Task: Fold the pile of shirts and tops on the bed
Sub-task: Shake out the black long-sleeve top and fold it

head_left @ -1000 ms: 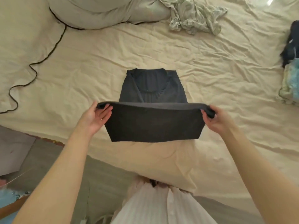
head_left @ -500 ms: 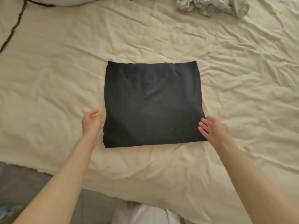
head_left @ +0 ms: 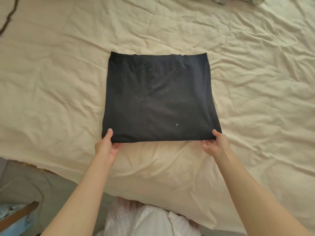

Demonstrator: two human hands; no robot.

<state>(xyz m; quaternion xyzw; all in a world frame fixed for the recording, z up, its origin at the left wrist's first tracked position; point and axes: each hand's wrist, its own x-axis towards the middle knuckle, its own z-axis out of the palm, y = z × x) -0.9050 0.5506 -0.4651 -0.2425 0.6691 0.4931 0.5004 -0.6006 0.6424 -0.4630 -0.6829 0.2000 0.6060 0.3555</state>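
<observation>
A black top [head_left: 158, 99], folded into a flat rectangle, lies in the middle of the cream bed sheet [head_left: 51, 91]. My left hand [head_left: 107, 144] pinches its near left corner, thumb on top and fingers tucked under the edge. My right hand [head_left: 215, 143] pinches the near right corner in the same way. A crumpled patterned garment [head_left: 221, 0] shows only as a sliver at the top edge.
A dark cord [head_left: 7, 21] runs across the sheet at the far left. The bed's near edge drops to a grey floor [head_left: 34, 188] at lower left, where a blue and brown object [head_left: 15, 217] sits.
The lifted lower half of the top was folded forward over the collar and laid flat. Both hands then let go, and now they pinch the near corners.
</observation>
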